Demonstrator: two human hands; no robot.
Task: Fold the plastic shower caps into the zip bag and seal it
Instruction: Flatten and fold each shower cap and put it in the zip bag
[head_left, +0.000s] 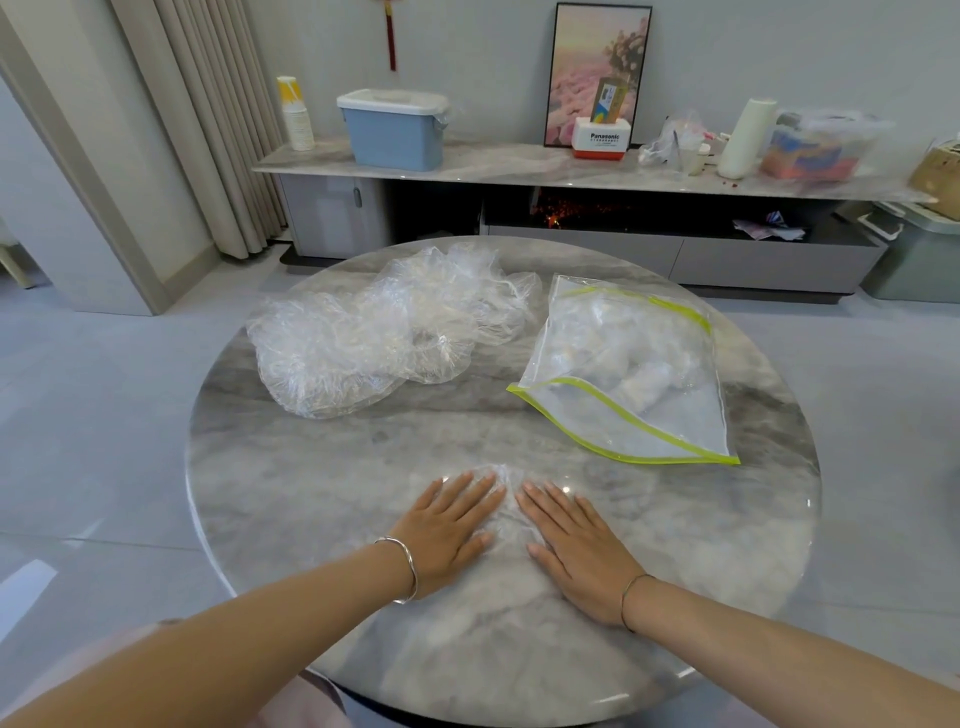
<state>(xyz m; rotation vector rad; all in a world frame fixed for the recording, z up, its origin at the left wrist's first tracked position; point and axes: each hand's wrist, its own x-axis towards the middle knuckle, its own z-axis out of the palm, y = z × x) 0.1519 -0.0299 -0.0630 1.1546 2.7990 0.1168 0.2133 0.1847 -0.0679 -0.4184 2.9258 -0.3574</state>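
A clear plastic shower cap (508, 512) lies flattened on the round marble table (311, 493) near its front. My left hand (447, 530) and my right hand (576, 545) press on it side by side, fingers straight. A heap of loose clear shower caps (374, 327) sits at the back left of the table. At the back right lies a clear zip bag (634, 374) with a yellow-green zip edge, its mouth open toward me and several folded caps inside.
Behind the table runs a low marble-topped cabinet (519, 166) carrying a blue lidded bin (395, 130), paper cups, a framed picture, a white roll and boxes. A curtain hangs at the left. Grey floor surrounds the table.
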